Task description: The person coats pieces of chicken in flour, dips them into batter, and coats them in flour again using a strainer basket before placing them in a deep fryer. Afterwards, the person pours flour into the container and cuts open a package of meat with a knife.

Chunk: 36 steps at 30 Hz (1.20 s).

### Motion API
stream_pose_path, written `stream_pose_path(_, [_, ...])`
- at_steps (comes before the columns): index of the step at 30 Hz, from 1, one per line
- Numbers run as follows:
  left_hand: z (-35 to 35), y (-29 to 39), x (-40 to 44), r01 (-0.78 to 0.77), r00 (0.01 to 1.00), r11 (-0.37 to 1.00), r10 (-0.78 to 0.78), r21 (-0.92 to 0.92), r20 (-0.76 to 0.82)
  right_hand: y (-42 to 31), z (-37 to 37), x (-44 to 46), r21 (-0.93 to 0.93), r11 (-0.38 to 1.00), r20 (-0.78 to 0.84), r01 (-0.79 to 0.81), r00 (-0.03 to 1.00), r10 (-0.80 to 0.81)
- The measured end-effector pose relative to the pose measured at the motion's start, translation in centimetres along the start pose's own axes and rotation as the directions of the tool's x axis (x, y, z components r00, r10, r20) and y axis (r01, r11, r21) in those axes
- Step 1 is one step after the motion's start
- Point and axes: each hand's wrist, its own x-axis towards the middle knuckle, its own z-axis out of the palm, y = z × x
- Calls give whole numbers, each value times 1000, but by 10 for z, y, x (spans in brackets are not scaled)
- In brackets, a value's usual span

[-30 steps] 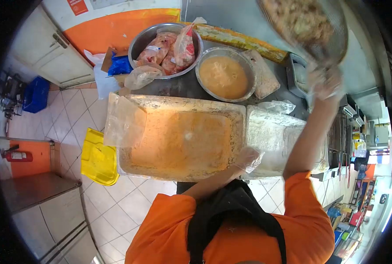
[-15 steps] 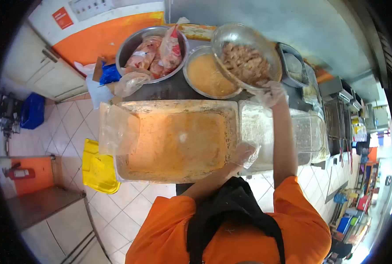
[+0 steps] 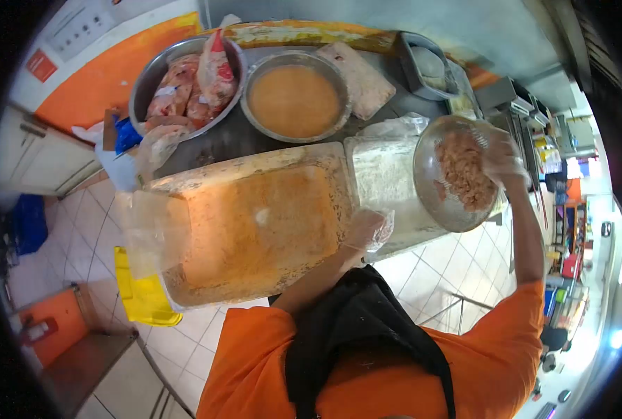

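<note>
My right hand [image 3: 504,159], in a clear plastic glove, grips the rim of a metal bowl [image 3: 429,185]. Raw meat pieces [image 3: 464,167] lie in that bowl, which is tilted over the right end of a white-floured tray [image 3: 381,164]. My left hand [image 3: 370,229], also in loose clear plastic, hovers by the near right corner of a large tub [image 3: 244,159] dusted with orange-brown powder [image 3: 262,230]. Its fingers are blurred and covered by the glove, so I cannot make out their pose.
Behind the tub stand a metal bowl of bagged raw meat [image 3: 140,105] and a bowl of orange liquid [image 3: 293,101]. A pale, stained slab [image 3: 360,80] and a metal container [image 3: 422,63] are farther right. A yellow plastic item [image 3: 140,293] is at lower left.
My right hand has carried the meat bowl from beside the liquid bowl rightward and nearer me, uncovering the pale slab. My left hand stays near the tub's corner. The camera view has turned.
</note>
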Motion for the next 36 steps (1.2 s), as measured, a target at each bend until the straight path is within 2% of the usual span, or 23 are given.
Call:
stream_pose_path(1, [-20,2,7,162,973,973,-129,-166,194,-4,16,9,-122,991,12,49,999,-48])
stream_pose_path(2, [-13,3,8,109,979,994,-105,-9,174,-10,32,19,-214,972,22,91,996,-88])
stream_pose_path(4, [6,9,5,4,988,954,-49,299,143,-29,57,35,-305,940,43,150,989,-144])
stream_pose_path(6, [-22,10,7,193,981,980,-192,-53,29,-60,51,32,-276,949,55,149,989,-139])
stream_pose_path(7, [-32,8,9,273,960,933,-282,-233,-5,-76,40,29,-239,961,61,137,990,-126])
stream_pose_path(8, [-32,8,10,247,967,948,-256,-203,-19,-82,36,27,-205,970,66,132,990,-121])
stream_pose_path(11, [-31,7,11,222,973,962,-228,-157,-18,-68,78,44,-255,947,0,195,979,-202])
stream_pose_path(14, [-34,7,10,257,966,944,-255,-209,35,-126,-8,27,-335,928,152,165,981,-119])
stream_pose_path(16, [-24,5,8,270,962,932,-274,-240,18,-124,-9,21,-373,885,92,279,960,-264])
stream_pose_path(17, [-16,4,7,221,974,951,-228,-215,-8,-124,-10,19,-395,856,63,333,940,-337])
stream_pose_path(19, [-5,0,7,126,989,980,-137,-155,-62,-132,-13,14,-297,931,92,213,977,-194])
stream_pose_path(20, [0,0,6,131,989,977,-140,-170,-46,-136,-13,12,-248,957,111,151,986,-126])
stream_pose_path(22, [1,0,7,139,989,970,-145,-201,-13,-137,-5,8,-222,965,124,142,985,-117])
stream_pose_path(25, [9,2,1,100,992,993,-104,-65,-64,-110,16,14,-242,951,134,194,977,-165])
stream_pose_path(26, [3,1,0,96,994,989,-102,-111,-45,-99,22,22,-263,939,118,223,973,-198])
stream_pose_path(27, [-7,-1,3,113,992,982,-120,-153,-37,-93,27,23,-174,980,83,93,993,-80])
stream_pose_path(30, [-24,1,7,199,971,942,-226,-269,-73,-113,-34,11,-295,952,97,80,994,-54])
stream_pose_path(31, [-26,2,9,218,962,928,-257,-301,-96,-109,-46,7,-241,968,41,74,997,-66])
stream_pose_path(32, [-22,5,8,251,952,908,-295,-335,-86,-97,-50,-4,16,991,-136,135,982,-132])
stream_pose_path(34, [-15,6,9,316,925,865,-372,-391,-75,-88,-66,-9,205,953,-329,224,932,-149])
stream_pose_path(36, [-22,6,10,325,941,916,-338,-237,-15,-89,-92,3,104,972,-347,211,924,-163])
